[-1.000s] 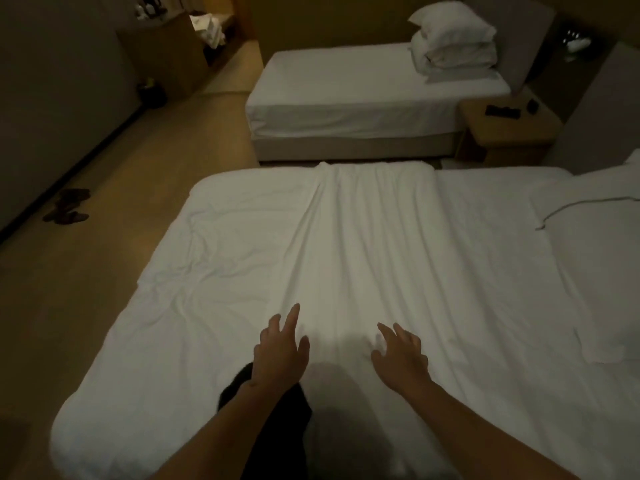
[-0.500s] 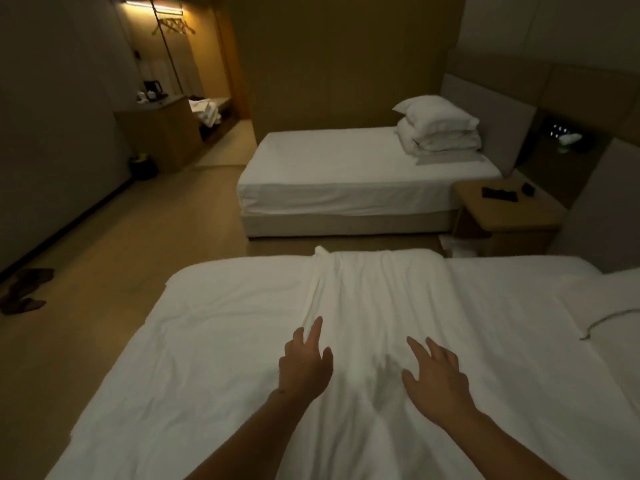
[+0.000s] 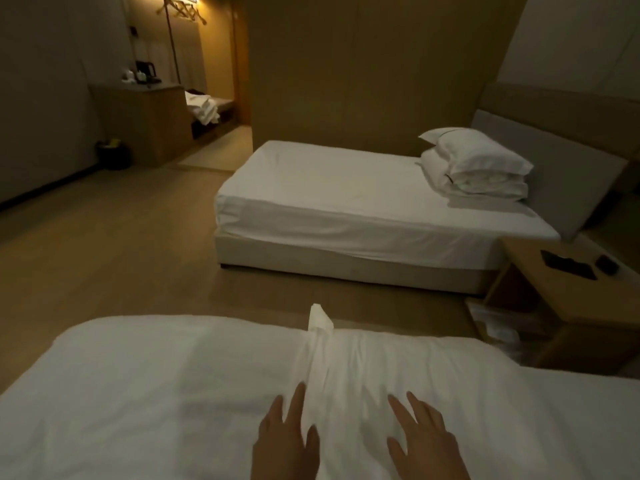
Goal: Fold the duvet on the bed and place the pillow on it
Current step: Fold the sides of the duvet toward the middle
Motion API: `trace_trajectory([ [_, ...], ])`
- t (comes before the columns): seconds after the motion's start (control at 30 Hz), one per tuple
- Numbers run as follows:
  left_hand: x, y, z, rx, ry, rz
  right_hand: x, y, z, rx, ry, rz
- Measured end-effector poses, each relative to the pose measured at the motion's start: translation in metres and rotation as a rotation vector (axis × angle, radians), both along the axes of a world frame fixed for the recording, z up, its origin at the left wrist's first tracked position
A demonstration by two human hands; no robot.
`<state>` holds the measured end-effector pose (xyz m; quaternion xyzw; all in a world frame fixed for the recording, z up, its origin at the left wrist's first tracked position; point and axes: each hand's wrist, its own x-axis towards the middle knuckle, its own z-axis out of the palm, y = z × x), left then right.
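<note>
The white duvet (image 3: 398,372) lies folded into a long strip across the near bed (image 3: 121,393), reaching its far edge, where one corner sticks up. My left hand (image 3: 285,441) rests flat on the strip's left edge, fingers spread. Flat on the strip as well is my right hand (image 3: 427,441), open and holding nothing. The near bed's pillow is out of view now.
A second bed (image 3: 346,209) stands beyond a strip of floor, with stacked pillows (image 3: 474,164) at its headboard. A wooden nightstand (image 3: 581,296) with dark items sits at right between the beds. A counter with a kettle and a bin stand far left.
The view has tilted up, so the hands sit lower in frame and the right-hand pillow has left the view. Both hands have slid forward along the duvet strip, still flat.
</note>
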<state>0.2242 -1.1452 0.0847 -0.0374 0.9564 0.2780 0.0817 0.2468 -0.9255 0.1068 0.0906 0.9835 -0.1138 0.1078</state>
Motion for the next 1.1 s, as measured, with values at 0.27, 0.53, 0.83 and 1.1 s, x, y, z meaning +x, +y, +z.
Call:
trace_trajectory([
  [0.27,-0.099,0.051,-0.168,-0.275,0.232,-0.271,-0.144,0.000,-0.151,0.104,0.019,-0.027],
  [0.53,-0.130,0.065,-0.251,-0.337,0.403,-0.310,-0.167,0.013,-0.258,0.099,0.305,-0.105],
  [0.83,-0.231,0.079,-0.191,-0.345,0.285,-0.196,-0.163,0.028,-0.271,0.006,0.401,-0.062],
  [1.1,-0.275,0.020,-0.145,-0.257,0.244,0.070,-0.157,0.026,-0.269,-0.001,0.518,-0.071],
])
